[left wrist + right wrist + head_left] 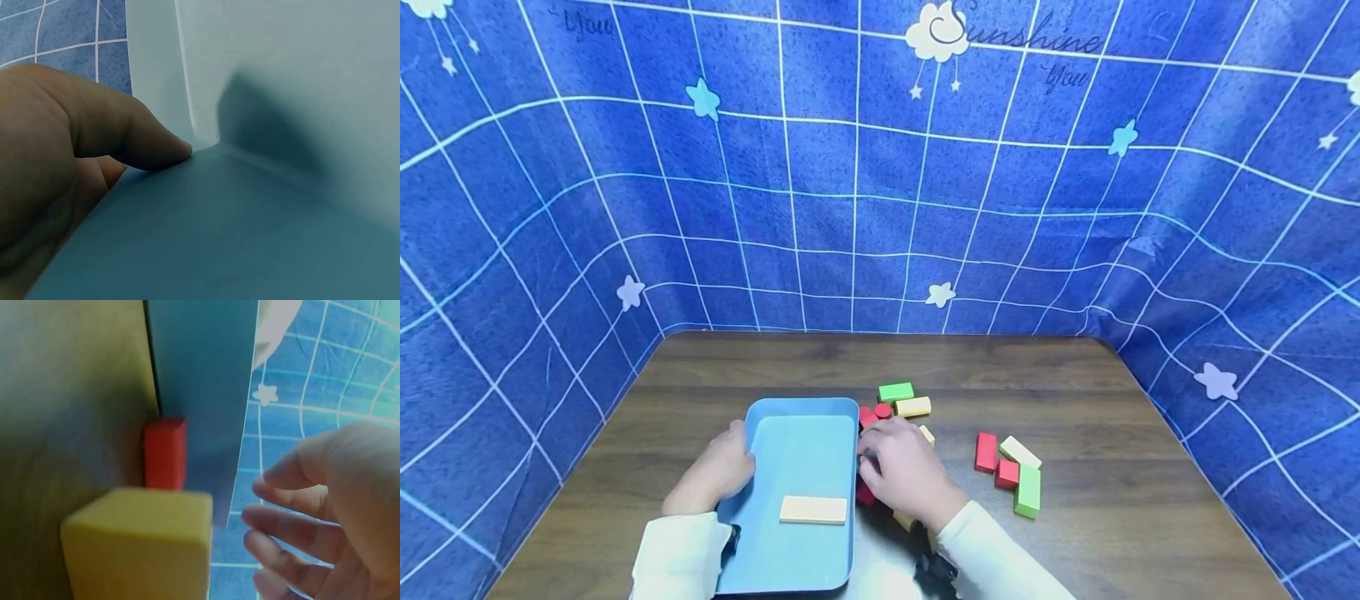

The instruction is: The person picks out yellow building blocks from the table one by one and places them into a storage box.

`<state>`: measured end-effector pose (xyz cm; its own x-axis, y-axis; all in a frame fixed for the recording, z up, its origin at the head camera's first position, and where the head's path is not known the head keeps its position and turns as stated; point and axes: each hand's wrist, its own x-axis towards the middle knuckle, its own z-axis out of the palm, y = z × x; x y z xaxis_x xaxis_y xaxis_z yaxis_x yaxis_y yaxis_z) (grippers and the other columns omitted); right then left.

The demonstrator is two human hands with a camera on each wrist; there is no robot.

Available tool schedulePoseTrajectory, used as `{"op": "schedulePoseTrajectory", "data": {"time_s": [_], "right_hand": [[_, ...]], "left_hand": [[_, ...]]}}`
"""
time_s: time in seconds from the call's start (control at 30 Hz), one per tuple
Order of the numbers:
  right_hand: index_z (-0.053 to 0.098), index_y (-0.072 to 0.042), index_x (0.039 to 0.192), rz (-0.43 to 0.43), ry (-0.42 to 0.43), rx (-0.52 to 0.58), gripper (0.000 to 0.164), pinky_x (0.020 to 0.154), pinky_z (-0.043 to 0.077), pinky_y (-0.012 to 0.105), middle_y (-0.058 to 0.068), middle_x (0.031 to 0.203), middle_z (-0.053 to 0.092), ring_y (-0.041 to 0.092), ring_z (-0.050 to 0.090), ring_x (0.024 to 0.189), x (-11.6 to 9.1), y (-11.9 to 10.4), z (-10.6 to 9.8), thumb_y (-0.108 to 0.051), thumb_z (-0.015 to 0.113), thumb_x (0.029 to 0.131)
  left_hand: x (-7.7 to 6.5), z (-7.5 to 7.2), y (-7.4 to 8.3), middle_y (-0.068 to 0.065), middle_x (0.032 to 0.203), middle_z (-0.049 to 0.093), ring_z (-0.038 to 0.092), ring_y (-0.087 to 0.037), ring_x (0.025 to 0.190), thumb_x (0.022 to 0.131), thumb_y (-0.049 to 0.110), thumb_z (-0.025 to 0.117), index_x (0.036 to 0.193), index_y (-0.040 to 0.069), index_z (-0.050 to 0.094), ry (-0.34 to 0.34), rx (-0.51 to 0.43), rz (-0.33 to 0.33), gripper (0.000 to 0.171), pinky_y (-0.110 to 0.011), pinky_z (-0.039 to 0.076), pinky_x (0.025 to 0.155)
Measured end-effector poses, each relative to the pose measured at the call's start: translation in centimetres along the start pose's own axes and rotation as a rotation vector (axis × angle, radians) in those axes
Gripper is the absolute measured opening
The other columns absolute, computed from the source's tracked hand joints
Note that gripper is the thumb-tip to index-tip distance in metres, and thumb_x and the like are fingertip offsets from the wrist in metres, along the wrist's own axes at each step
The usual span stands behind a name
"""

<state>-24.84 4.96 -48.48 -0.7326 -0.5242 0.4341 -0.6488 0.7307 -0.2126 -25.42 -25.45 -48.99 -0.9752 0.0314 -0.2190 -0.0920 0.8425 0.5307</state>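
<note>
A blue tray [797, 450] lies at the left of the table, with one flat cream block [812, 510] in its near right part. My left hand [713, 468] grips the tray's left wall; in the left wrist view its thumb [144, 134] presses the inner face. Over the tray's right edge hovers my right hand [908, 468], above several blocks and partly hiding them. Its fingers are loosely bent with nothing between them in the right wrist view. There, a red block [165, 453] stands against the tray's outer wall, and a yellow block [137, 544] looms closer.
Behind the right hand lie a green block [896, 392], a yellow cylinder [913, 407] and a red cylinder [883, 411]. Further right sit red blocks [987, 452], a cream block [1021, 452] and a green block [1028, 490]. Blue patterned cloth [880, 208] surrounds the wooden table [700, 383].
</note>
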Motion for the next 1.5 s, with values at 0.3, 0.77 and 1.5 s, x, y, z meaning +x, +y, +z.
{"op": "schedulePoseTrajectory", "data": {"time_s": [0.3, 0.77, 1.5], "right_hand": [[0.077, -0.019, 0.104, 0.171, -0.009, -0.011, 0.016, 0.101, 0.052, 0.045, 0.000, 0.120, 0.073, 0.021, 0.064, 0.110, -0.2, 1.4, 0.1, -0.025, 0.072, 0.091], [0.069, -0.017, 0.128, 0.348, -0.104, -0.040, 0.040, 0.104, 0.048, 0.053, 0.009, 0.146, 0.059, 0.032, 0.053, 0.131, -0.2, 3.2, 0.8, -0.031, 0.072, 0.090], [0.052, -0.014, 0.152, 0.456, -0.166, -0.051, 0.069, 0.112, 0.045, 0.052, 0.015, 0.149, 0.049, 0.032, 0.047, 0.134, -0.5, 4.0, 1.4, -0.034, 0.074, 0.090]], "left_hand": [[-0.2, 0.1, 0.0, -0.042, 0.151, 0.036, 0.044, -0.057, 0.136, 0.102, 0.006, 0.041, 0.152, -0.019, 0.017, -0.007, -0.011, -0.011, 0.061, -0.073, 0.039, 0.107], [-0.2, 0.0, -0.1, -0.041, 0.150, 0.039, 0.050, -0.053, 0.131, 0.102, 0.007, 0.041, 0.151, -0.018, 0.018, -0.008, -0.017, -0.001, 0.059, -0.073, 0.042, 0.105], [-0.2, 0.0, 0.0, -0.040, 0.148, 0.042, 0.053, -0.050, 0.127, 0.102, 0.007, 0.042, 0.150, -0.019, 0.020, 0.002, -0.006, 0.011, 0.058, -0.071, 0.043, 0.104]]}}
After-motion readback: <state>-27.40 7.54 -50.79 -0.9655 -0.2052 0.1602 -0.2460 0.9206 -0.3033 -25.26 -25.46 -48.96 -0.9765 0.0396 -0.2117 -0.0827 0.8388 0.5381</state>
